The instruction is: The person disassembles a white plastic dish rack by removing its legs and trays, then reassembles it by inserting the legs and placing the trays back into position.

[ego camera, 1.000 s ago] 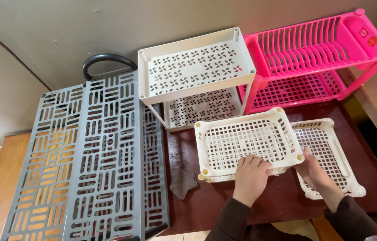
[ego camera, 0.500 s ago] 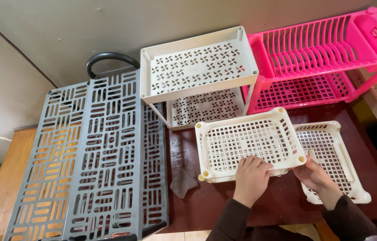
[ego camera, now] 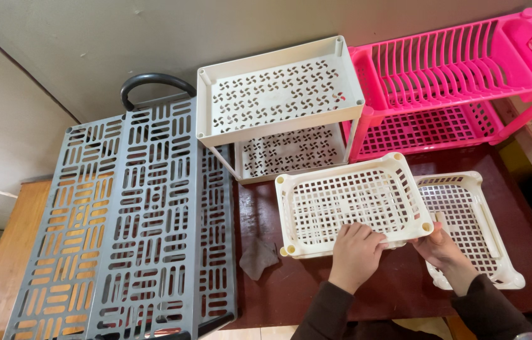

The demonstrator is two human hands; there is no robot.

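A cream lattice basket tray [ego camera: 348,201] sits raised above the dark red table [ego camera: 266,214], slightly tilted. My left hand [ego camera: 355,252] grips its near rim, fingers curled over the edge. My right hand [ego camera: 443,250] holds the tray's near right corner from below, beside a post. A second cream lattice tray [ego camera: 467,220] lies flat on the table to the right, partly under the first.
A white two-tier rack [ego camera: 278,107] stands behind the trays. A pink two-tier dish rack [ego camera: 448,82] is at the back right. Grey slotted shelf panels [ego camera: 134,226] with a black handle lie at the left. A small dark cloth [ego camera: 258,257] rests on the table.
The held tray has shifted only slightly; my right hand has moved in closer under its near right corner. The view has drifted a little.
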